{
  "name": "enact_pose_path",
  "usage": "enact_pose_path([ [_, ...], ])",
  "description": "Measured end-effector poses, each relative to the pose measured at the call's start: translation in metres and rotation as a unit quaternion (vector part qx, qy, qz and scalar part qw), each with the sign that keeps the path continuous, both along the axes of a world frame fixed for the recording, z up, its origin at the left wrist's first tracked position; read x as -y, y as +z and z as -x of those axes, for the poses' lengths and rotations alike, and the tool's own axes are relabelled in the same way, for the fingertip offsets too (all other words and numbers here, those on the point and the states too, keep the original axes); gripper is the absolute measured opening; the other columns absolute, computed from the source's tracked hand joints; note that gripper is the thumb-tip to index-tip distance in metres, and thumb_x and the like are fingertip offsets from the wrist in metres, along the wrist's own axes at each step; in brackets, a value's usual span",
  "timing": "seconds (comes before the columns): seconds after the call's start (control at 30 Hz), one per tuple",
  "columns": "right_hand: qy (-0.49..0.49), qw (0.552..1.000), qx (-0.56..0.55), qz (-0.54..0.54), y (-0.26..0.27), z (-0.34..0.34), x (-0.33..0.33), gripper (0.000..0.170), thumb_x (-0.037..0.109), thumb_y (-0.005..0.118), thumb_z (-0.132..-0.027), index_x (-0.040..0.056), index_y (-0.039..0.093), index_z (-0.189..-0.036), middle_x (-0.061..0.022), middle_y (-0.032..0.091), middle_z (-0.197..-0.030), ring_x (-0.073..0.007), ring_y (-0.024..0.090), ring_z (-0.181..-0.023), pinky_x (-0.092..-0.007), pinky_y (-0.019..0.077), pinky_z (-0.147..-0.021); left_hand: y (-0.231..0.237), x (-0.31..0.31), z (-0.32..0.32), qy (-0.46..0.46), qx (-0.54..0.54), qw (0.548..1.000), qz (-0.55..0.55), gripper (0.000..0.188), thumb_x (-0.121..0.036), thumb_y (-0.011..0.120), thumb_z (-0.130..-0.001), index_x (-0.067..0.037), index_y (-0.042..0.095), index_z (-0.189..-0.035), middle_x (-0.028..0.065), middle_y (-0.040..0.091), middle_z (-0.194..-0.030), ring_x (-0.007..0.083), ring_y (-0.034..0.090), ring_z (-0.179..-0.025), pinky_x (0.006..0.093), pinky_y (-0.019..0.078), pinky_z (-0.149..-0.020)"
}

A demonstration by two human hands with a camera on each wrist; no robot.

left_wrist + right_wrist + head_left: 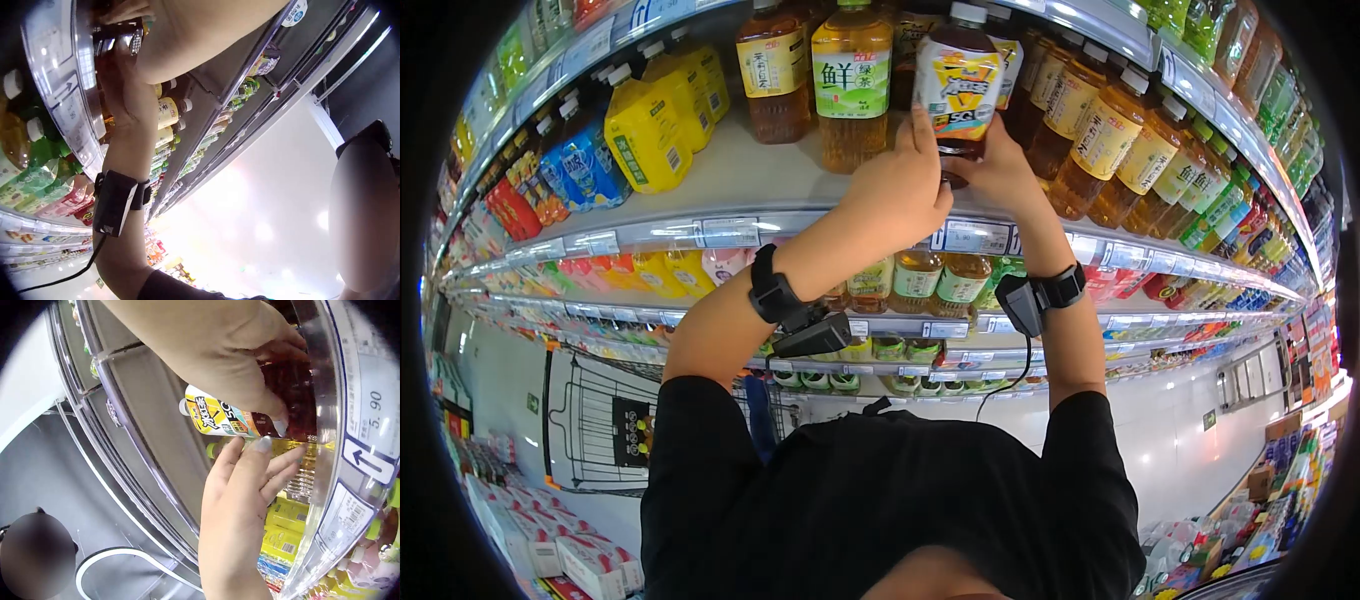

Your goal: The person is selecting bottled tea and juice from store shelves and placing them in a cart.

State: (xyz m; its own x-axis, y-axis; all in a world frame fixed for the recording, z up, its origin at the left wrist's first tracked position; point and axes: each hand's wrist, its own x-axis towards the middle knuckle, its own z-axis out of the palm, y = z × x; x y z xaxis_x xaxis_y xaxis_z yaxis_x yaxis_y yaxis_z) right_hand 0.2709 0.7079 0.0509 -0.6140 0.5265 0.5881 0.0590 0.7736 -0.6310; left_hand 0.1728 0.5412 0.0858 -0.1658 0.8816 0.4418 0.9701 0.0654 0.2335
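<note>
A bottle of dark iced tea (960, 75) with a white, yellow and orange label stands at the shelf's front, its white cap up. My right hand (1000, 168) grips the bottle low on its right side; in the right wrist view that right hand (250, 356) has its thumb across the dark lower part. On the other side, my left hand (903, 187) touches the bottle's lower left with fairly straight fingers. The right wrist view shows this left hand (234, 494) with fingertips at the label's lower edge. In the left wrist view, the forearm hides most of the bottle.
Green-labelled tea (852, 85) stands just left of the bottle, and yellow-labelled tea bottles (1100, 130) line its right. Yellow jugs (650, 135) are farther left. A shelf edge with price tags (978, 237) runs below the hands. A shopping cart (595, 420) stands behind on the left.
</note>
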Motion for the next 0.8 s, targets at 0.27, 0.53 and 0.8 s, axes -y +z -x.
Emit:
enact_pose_path([
  [0.27,-0.188,0.955,0.190,-0.127,0.037,0.002,0.046,0.054,0.038,0.077,-0.070,-0.0035,0.053,-0.094,-0.0182,0.067,-0.076,-0.0363,0.067,-0.076,-0.0412,0.0536,-0.068,-0.005,0.008,0.020,-0.007,-0.004,1.000,0.001,0.085,-0.024,0.059,-0.081,0.013,0.010,-0.140,0.0345,0.043,-0.127,0.0439,0.061,-0.092,0.0456,0.0527,-0.077],
  [0.53,-0.155,0.957,0.180,-0.165,0.032,0.010,0.022,0.042,0.030,0.072,-0.076,-0.0057,0.054,-0.088,-0.0186,0.065,-0.068,-0.0353,0.066,-0.068,-0.0415,0.0531,-0.062,-0.027,-0.001,0.023,-0.071,0.018,0.996,-0.043,0.083,-0.018,0.058,-0.079,0.014,0.011,-0.140,0.0419,0.025,-0.137,0.0499,0.050,-0.110,0.0455,0.0462,-0.091],
  [0.8,-0.206,0.945,0.132,-0.218,0.015,0.043,-0.005,0.039,0.024,0.069,-0.079,-0.0086,0.049,-0.088,-0.0158,0.065,-0.064,-0.0315,0.067,-0.063,-0.0359,0.0526,-0.056,-0.041,-0.045,0.036,-0.068,0.093,0.993,0.012,0.079,-0.019,0.052,-0.081,0.018,0.012,-0.138,0.0478,0.006,-0.139,0.0539,0.020,-0.132,0.0406,0.0242,-0.111],
])
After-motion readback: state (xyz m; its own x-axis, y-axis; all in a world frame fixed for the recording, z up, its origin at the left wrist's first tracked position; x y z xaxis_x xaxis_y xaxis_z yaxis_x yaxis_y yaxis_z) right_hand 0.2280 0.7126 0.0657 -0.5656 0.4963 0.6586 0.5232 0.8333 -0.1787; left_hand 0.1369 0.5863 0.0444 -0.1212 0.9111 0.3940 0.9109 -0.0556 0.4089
